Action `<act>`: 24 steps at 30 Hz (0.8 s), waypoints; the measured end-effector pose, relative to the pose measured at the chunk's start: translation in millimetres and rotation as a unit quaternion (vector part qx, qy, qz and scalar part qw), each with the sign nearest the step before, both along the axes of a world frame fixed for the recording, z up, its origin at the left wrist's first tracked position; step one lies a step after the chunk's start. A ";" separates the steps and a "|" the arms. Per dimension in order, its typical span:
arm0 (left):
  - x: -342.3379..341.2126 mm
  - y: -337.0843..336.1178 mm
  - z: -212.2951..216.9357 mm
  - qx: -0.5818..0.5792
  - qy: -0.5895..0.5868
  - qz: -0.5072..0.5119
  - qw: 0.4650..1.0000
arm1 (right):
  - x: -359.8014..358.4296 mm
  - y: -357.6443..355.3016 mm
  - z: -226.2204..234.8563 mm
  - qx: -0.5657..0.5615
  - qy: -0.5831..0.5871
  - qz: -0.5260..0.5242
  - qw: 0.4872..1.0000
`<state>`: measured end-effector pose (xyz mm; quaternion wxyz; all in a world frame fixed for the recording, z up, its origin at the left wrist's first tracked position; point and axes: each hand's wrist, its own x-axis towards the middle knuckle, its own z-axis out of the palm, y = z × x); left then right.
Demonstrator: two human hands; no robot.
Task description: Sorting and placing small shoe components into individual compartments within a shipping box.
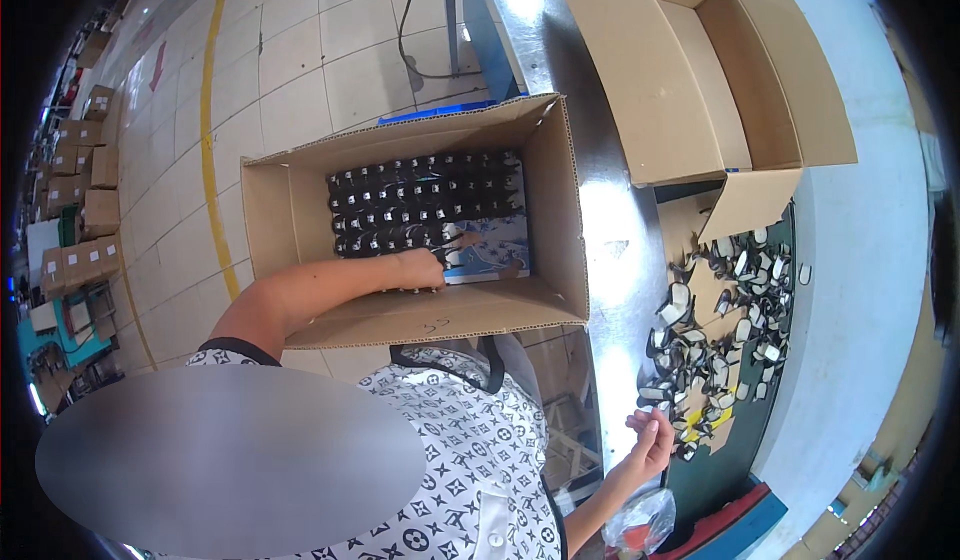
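Observation:
Inside an open cardboard box (415, 332), small black parts with pale or silvery tops (400, 192) stand in several close rows. My left hand (418, 268) reaches over the box's near wall to the end of the nearest row. Its fingers are closed and point down; what they hold is hidden beneath them. A blue patterned sheet (490, 250) shows on the box's bottom beside that hand. Over on the right, my right hand (652, 440) hovers at the table's edge, fingers loosely curled and apart, with nothing visible in them. Nearest to it lies a loose heap of similar black-and-white parts (715, 360).
A second open cardboard box (690, 90) stands on the metal table (620, 250) at the far right. A clear plastic bag (645, 520) with something red is below my right hand. A dark cable (405, 45) runs over the tiled floor. Stacked cartons (85, 265) stand far left.

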<state>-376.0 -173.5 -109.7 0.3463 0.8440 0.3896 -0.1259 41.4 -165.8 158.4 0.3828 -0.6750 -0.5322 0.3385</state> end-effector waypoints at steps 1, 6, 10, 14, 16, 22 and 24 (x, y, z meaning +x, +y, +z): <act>-0.7 2.7 2.9 -0.004 -0.010 0.007 1.000 | 1.7 -3.2 -0.7 -0.007 0.006 -0.006 1.000; -16.6 23.6 20.5 -0.045 -0.106 0.103 0.988 | 27.5 -22.7 -11.9 -0.028 -0.016 -0.014 0.999; -34.1 20.4 17.9 -0.038 -0.222 0.175 0.958 | 48.5 -32.5 -15.8 -0.023 -0.051 -0.031 0.998; -14.4 10.4 18.9 0.007 -0.094 0.051 0.994 | 73.2 -41.1 -21.7 -0.019 -0.052 -0.077 0.995; 5.7 2.4 -21.4 -0.065 -0.054 0.031 0.996 | 87.1 -52.0 -24.1 -0.005 -0.028 -0.126 0.992; -9.4 -12.1 -23.6 0.030 -0.063 0.031 0.997 | 112.9 -32.2 -55.4 -0.044 0.007 -0.116 0.992; -15.4 -10.0 -20.0 0.011 -0.029 0.042 0.999 | 133.8 -18.4 -68.1 -0.046 0.047 -0.107 0.992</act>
